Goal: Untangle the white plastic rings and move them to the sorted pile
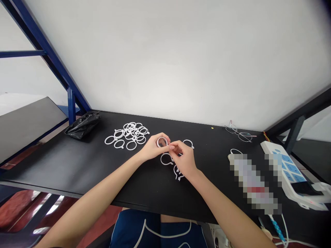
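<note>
Fingers (165, 140) of the left hand (153, 148) are closed on a smooth white plastic ring (162, 142), thin and round, held above the black bench (77, 165). Fingers (172, 147) of the right hand (184, 160) are together just beside it, and it is hard to see if they also grip it, because the hands hide part of the ring. Under the hands lie more rings with small hooks (166, 159), partly covered; a tangled heap of rings (131, 135) lies to the left.

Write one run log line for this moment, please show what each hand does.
left hand: holds white ring | right hand: fingers at ring | black table: ring pile
</note>
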Demonstrator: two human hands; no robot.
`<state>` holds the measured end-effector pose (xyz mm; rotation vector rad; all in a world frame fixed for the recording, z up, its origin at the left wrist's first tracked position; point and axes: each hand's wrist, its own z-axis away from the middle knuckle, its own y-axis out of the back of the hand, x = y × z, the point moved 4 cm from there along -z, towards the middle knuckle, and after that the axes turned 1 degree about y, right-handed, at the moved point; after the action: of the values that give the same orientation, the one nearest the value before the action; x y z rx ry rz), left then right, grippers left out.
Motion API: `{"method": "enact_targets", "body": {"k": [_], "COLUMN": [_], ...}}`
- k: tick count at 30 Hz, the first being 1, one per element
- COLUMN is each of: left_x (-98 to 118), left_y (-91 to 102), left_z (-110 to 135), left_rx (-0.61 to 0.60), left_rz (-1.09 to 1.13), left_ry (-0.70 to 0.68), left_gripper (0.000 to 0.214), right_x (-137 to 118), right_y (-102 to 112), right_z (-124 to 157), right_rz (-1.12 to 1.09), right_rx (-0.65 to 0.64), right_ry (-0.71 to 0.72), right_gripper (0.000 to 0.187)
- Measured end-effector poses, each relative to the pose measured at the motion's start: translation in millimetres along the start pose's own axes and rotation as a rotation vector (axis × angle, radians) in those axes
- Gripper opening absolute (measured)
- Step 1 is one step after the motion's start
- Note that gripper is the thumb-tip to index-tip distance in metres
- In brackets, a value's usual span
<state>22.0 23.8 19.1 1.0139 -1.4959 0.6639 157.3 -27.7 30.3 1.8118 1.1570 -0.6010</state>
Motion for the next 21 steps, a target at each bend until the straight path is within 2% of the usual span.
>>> {"method": "enact_targets", "body": {"k": [9, 15, 21], "left_x": [2.8, 0.5, 0.3], "left_y": [0.8, 3.3, 3.3], "left_z": [2.7, 4.1, 3.5], "left_rx": [0.038, 0.08, 0.075], "left_rz": [-0.116, -0.21, -0.141], "left_ry": [0.051, 0.057, 0.051], "left_gripper": [0.034, 0.034, 0.032], "right_x": [2.5, 2.4, -1.7], "right_y": [-0.6, -2.1, -3.9], "right_z": [0.2, 1.4, 1.4], "right_rz": [0.059, 0.09, 0.067], "right_rx": [-0.019, -0.016, -0.093], "right_ry": [-0.026, 0.007, 0.002], "right_gripper": [0.009, 0.004, 0.007]}}
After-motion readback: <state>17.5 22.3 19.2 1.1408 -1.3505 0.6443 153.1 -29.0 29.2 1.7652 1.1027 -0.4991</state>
